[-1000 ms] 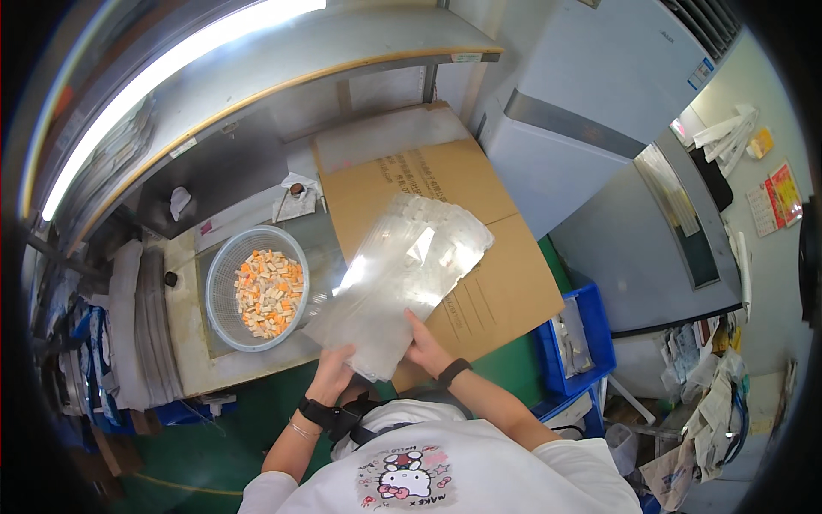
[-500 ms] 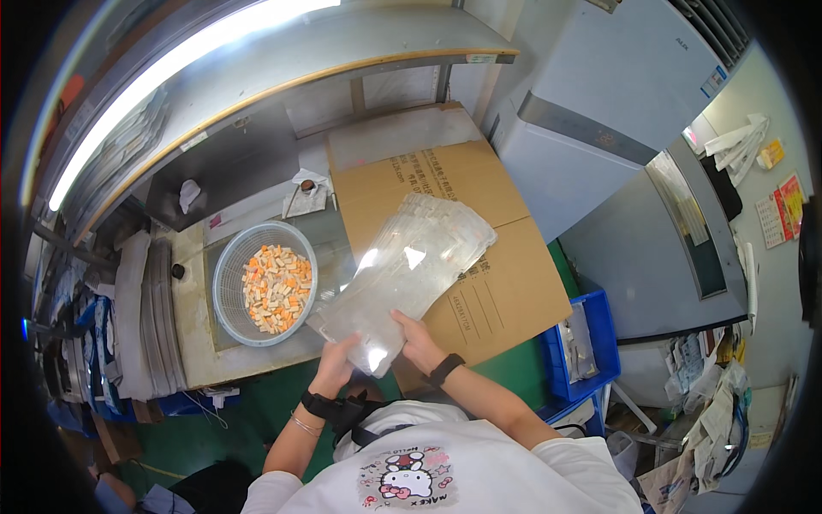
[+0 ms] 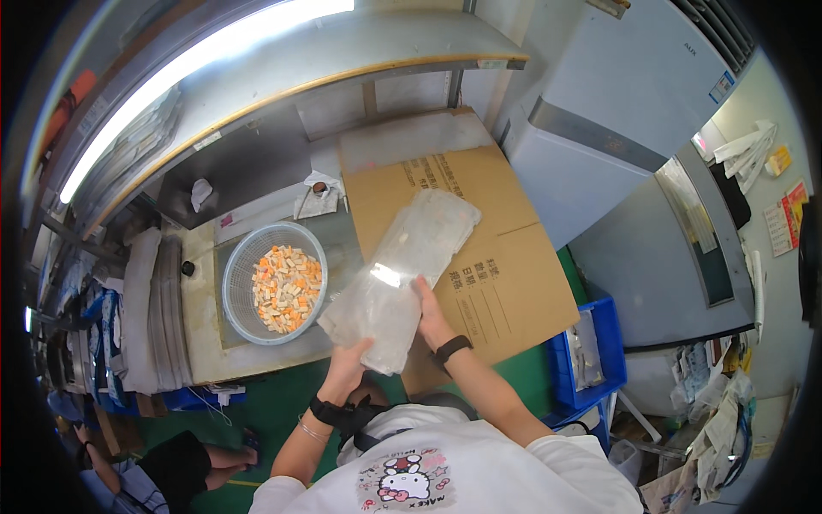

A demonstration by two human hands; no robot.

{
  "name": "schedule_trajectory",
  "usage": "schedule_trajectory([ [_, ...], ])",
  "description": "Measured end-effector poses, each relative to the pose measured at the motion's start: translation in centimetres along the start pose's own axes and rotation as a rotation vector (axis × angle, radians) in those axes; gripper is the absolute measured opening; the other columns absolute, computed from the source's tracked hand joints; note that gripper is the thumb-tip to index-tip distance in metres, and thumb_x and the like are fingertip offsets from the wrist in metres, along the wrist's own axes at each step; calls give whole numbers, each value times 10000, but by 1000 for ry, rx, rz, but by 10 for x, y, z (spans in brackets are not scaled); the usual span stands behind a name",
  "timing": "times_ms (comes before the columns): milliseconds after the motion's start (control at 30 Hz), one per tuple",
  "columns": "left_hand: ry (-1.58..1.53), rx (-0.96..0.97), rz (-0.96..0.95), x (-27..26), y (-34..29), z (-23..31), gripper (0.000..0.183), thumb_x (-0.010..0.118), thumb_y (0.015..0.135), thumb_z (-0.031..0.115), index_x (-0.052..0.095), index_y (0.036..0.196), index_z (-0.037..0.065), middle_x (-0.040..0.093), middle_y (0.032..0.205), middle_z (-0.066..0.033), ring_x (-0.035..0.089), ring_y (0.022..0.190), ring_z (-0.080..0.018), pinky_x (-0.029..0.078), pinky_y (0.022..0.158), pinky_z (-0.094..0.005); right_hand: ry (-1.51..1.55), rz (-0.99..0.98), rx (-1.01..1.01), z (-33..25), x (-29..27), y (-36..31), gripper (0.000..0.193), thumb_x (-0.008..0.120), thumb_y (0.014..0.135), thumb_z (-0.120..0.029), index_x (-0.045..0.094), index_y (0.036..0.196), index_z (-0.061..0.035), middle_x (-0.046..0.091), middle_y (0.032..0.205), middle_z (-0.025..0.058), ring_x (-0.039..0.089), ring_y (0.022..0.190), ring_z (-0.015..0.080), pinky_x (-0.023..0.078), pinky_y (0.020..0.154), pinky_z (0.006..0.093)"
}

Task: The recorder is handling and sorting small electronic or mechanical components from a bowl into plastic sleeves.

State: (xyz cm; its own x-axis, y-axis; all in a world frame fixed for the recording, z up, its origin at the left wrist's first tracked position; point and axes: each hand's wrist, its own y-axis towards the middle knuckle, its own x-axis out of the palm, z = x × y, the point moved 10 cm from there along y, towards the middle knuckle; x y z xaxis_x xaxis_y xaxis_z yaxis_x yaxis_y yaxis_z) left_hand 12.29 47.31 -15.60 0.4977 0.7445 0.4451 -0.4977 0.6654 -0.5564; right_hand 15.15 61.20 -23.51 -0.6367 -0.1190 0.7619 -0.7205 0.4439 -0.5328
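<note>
- In the head view I hold a stack of clear plastic sheets or bags (image 3: 398, 295) with both hands, its far end reaching out over the flattened cardboard box (image 3: 488, 201) and its near end jutting past the near edge of the worktop (image 3: 204, 351).
- My left hand (image 3: 348, 361) is clamped on the stack's near end, thumb on top; my right hand (image 3: 432, 315) is clamped on its right side, thumb on top as well.
- I judge the step in hand to be handling and squaring the stack: the near half lies fairly flat, while the left edge fans out unevenly.
- Any move from here calls, I think, for light pressure from both thumbs and level wrists, since slick film could slide apart.
- To the left, a grey basket (image 3: 240, 287) of small orange and cream pieces (image 3: 288, 289) stands close to the worktop's near edge, just beside the stack but apart from my hands.
- The cardboard covers the worktop's right end; beyond its near right corner is a blue bin (image 3: 613, 353) with clear packets inside.
- My fingers under the stack are hidden, and glare whitens its middle, so I cannot count the layers or tell whether the far end touches the cardboard.
- At the lower left, another person (image 3: 175, 467) is cut off by the dark rim.
</note>
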Motion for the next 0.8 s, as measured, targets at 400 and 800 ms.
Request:
schedule_trajectory([
  [400,-2,110,-118,-23,-29,17,524,528,660,-44,314,1137,-9,429,1075,-105,442,971,-206,388,802,-315,191,-24,-248,-85,-5,16,559,434,770,-417,323,1149,-22,368,1158,156,365,1046,307,297,888,417],
  [800,63,125,-164,-33,-55,48,512,571,675,5,340,1131,-9,444,1078,-89,442,979,-189,375,815,-308,144,-1,-352,-127,-8,-13,452,486,748,-192,333,1125,7,419,1094,147,409,995,285,341,858,397],
])
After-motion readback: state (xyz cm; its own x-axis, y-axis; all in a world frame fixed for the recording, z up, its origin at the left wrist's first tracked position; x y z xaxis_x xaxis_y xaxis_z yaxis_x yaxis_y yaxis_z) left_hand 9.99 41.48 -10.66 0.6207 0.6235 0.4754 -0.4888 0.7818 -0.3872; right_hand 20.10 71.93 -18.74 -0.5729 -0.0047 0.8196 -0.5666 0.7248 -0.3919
